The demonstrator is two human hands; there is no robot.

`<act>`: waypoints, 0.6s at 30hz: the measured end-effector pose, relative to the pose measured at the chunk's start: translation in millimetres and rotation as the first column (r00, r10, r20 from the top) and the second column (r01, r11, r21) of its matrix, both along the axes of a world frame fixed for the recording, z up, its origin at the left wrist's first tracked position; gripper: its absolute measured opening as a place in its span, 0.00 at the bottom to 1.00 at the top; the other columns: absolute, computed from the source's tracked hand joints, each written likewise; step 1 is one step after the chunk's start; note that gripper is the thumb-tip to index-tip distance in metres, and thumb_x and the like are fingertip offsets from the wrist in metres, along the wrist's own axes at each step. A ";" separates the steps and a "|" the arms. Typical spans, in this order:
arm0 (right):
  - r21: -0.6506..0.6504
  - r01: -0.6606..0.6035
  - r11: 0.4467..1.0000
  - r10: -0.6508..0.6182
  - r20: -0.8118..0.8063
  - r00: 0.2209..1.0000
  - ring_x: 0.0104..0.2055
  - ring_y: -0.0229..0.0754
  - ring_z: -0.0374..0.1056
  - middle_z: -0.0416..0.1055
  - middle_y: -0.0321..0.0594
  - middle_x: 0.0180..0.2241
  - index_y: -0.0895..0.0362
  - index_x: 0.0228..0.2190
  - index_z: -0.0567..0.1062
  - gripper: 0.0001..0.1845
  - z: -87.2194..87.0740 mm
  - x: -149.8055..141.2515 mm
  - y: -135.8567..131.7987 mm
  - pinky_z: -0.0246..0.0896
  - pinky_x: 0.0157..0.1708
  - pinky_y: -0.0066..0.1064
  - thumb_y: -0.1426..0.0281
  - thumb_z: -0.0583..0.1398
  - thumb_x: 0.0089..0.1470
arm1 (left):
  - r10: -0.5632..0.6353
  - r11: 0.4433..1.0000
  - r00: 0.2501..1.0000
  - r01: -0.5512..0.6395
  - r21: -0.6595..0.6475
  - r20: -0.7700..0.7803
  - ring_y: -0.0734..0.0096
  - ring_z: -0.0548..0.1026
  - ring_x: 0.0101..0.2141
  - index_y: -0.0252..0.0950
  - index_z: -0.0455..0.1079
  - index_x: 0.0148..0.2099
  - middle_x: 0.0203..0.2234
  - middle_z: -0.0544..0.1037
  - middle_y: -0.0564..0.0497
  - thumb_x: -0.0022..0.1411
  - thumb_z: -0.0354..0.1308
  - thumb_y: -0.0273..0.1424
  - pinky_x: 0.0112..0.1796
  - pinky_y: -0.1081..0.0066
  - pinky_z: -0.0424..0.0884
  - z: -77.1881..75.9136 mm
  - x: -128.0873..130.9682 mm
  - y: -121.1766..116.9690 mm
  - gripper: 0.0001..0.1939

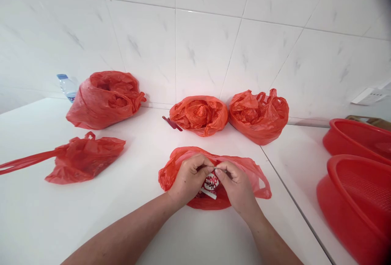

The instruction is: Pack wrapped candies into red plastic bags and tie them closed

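Note:
An open red plastic bag lies on the white table under both hands, its handle loop spread to the right. At the bag's mouth is a small packet with red printed characters on white and a pale sealed edge. My left hand is closed, thumb and forefinger pinching at the packet's upper edge. Right beside it, my right hand pinches the same edge, where a thin greyish strip shows. The fingertips of both hands nearly meet. What else lies in the bag is hidden.
Filled red bags stand along the tiled wall: a large one, a middle one and a right one. A flatter bag, a plastic bottle, dark red small tools and red baskets are also around.

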State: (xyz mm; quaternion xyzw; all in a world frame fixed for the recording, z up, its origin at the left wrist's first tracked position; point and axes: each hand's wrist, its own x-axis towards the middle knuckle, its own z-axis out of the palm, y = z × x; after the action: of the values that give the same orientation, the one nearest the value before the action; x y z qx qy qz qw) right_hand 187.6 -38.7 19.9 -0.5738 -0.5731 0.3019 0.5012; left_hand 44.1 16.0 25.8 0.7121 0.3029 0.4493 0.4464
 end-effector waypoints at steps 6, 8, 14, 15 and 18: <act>0.001 0.082 0.997 -0.082 -0.001 0.997 0.28 0.39 0.64 0.69 0.35 0.25 0.53 0.26 0.72 0.10 4.4 0.7 -1.0 0.59 0.29 0.30 0.62 0.57 0.55 | -0.083 0.985 0.995 0.074 -0.154 -0.055 0.71 0.72 0.26 0.41 0.72 0.41 0.26 0.75 0.55 0.54 0.60 0.30 0.27 0.73 0.69 -1.9 -0.6 1.2 0.10; 0.009 0.113 0.994 -0.113 0.031 0.993 0.28 0.40 0.65 0.70 0.36 0.25 0.53 0.29 0.73 0.11 7.4 5.4 -0.8 0.59 0.29 0.31 0.60 0.55 0.56 | -0.078 0.981 0.995 0.066 -0.181 -0.059 0.72 0.73 0.26 0.40 0.71 0.37 0.26 0.75 0.55 0.56 0.58 0.30 0.27 0.73 0.69 -2.2 -1.1 3.0 0.05; -0.005 0.246 0.969 -0.230 0.340 0.912 0.28 0.43 0.66 0.74 0.35 0.26 0.50 0.26 0.74 0.10 5.5 31.2 4.1 0.56 0.28 0.34 0.64 0.55 0.55 | 0.196 0.977 0.978 -0.200 -0.068 -0.071 0.74 0.70 0.27 0.40 0.66 0.32 0.25 0.72 0.57 0.60 0.52 0.30 0.29 0.75 0.65 -0.7 -5.7 12.6 0.05; -0.025 0.251 0.968 -0.221 0.395 0.892 0.26 0.43 0.66 0.74 0.35 0.25 0.49 0.26 0.75 0.08 2.9 34.0 5.2 0.54 0.26 0.33 0.66 0.56 0.53 | 0.211 0.975 0.974 -0.216 -0.059 -0.079 0.74 0.69 0.26 0.40 0.66 0.32 0.25 0.71 0.57 0.61 0.51 0.30 0.29 0.75 0.65 -0.4 -6.4 13.8 0.05; -0.064 0.245 0.967 -0.185 0.482 0.856 0.27 0.43 0.66 0.75 0.35 0.27 0.47 0.32 0.78 0.11 -4.0 37.0 7.5 0.50 0.24 0.32 0.72 0.58 0.47 | 0.226 0.972 0.965 -0.233 -0.037 -0.131 0.74 0.68 0.26 0.40 0.66 0.33 0.24 0.71 0.57 0.62 0.48 0.30 0.28 0.75 0.63 0.3 -8.0 15.9 0.07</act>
State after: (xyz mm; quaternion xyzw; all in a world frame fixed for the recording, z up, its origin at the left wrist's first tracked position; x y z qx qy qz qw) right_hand 224.6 -31.2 16.0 -0.7202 -0.5902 0.1297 0.3407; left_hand 36.1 31.9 26.2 0.6873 0.4223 0.4443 0.3897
